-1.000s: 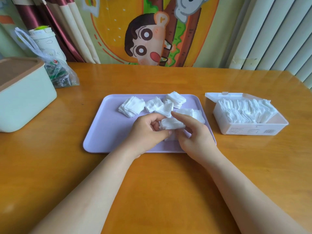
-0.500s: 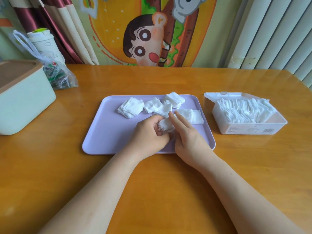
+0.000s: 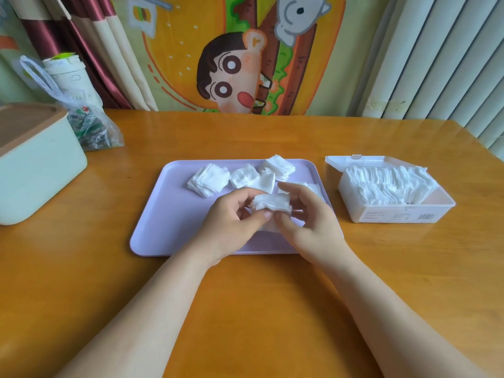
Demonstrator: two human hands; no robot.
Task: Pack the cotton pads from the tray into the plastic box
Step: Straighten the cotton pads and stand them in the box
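- The tray [image 3: 174, 219] lies on the table [image 3: 245, 309].
- Loose pads [image 3: 208, 180] lie on the tray's far part.
- Over the tray's near right part, the left hand [image 3: 231, 222] and right hand [image 3: 311, 222] grip a stack [image 3: 271, 204] between them.
- The box [image 3: 392, 214] stands right of the tray, with packed pads [image 3: 387, 184] in it.
- A bin [image 3: 35, 165] stands left of the tray, and a bag [image 3: 92, 129] behind-left.

- Table [image 3: 272, 309]: glossy varnished wood.
- Tray [image 3: 163, 214]: smooth matt lilac plastic.
- Pads [image 3: 210, 180]: soft, fibrous white cotton.
- Box [image 3: 395, 214]: translucent smooth plastic.
- Bag [image 3: 92, 129]: thin, shiny, crinkled plastic.
- Bin [image 3: 41, 170]: matt pale-green plastic.
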